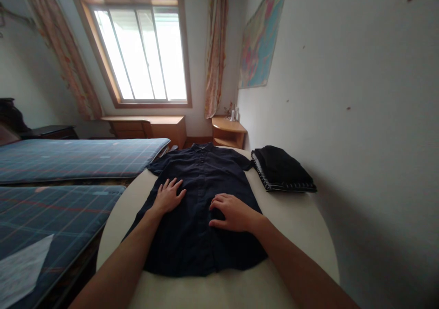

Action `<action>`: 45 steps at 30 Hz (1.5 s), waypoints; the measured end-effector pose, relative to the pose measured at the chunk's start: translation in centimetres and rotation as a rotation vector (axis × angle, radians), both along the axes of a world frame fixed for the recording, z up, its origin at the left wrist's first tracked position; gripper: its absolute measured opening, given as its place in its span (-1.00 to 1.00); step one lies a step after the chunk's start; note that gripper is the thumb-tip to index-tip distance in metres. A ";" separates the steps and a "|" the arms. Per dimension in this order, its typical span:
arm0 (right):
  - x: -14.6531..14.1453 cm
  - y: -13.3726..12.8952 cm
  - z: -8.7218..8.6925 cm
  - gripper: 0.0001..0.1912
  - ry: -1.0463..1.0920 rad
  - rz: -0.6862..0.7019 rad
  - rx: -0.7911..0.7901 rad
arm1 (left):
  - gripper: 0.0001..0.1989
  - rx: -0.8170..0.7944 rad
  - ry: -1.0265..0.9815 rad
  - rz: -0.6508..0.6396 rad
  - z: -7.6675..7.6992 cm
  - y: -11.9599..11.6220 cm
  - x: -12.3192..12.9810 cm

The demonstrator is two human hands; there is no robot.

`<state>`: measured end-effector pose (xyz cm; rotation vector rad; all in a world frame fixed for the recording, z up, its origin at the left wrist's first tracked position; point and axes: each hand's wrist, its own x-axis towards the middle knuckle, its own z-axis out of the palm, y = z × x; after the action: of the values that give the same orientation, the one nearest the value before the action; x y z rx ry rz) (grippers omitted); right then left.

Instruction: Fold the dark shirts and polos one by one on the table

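Note:
A dark navy short-sleeved shirt point(199, 240) lies spread out, buttoned front up, on a round cream table point(298, 222), its collar at the far side and its hem toward me. My left hand point(168, 195) rests on the left part of the shirt, fingers spread, holding nothing. My right hand point(233, 213) is on the right part, lower down, its fingers slightly curved and the thumb apart from them; nothing shows in its grasp. Both palms face down on the cloth.
Folded black cloth point(281, 167) sits at the table's back right, beside the white wall. Two mattresses with plaid covers point(82, 158) are on the left, with a paper sheet point(25, 270) on the nearer one. Beyond stand a desk point(164, 124) and a corner shelf point(229, 125).

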<state>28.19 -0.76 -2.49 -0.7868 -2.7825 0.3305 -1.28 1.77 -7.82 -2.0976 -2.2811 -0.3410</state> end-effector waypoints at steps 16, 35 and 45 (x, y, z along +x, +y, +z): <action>-2.3 -5.5 2.4 -0.74 -0.224 0.136 0.011 | -0.33 -0.066 -0.008 -0.096 -0.3 -0.8 -0.4; -0.3 -1.9 0.2 -0.14 -0.052 -0.050 -0.142 | -0.30 -0.157 0.041 -0.059 -0.1 -1.2 0.2; -1.0 -4.6 2.6 -0.11 -0.258 0.063 -0.341 | -0.42 -0.373 0.132 -0.146 4.8 -2.8 -1.6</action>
<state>27.17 -5.39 0.09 -0.8702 -3.0393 0.7841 -2.87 -1.01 -3.02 -2.3737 -2.2620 0.2360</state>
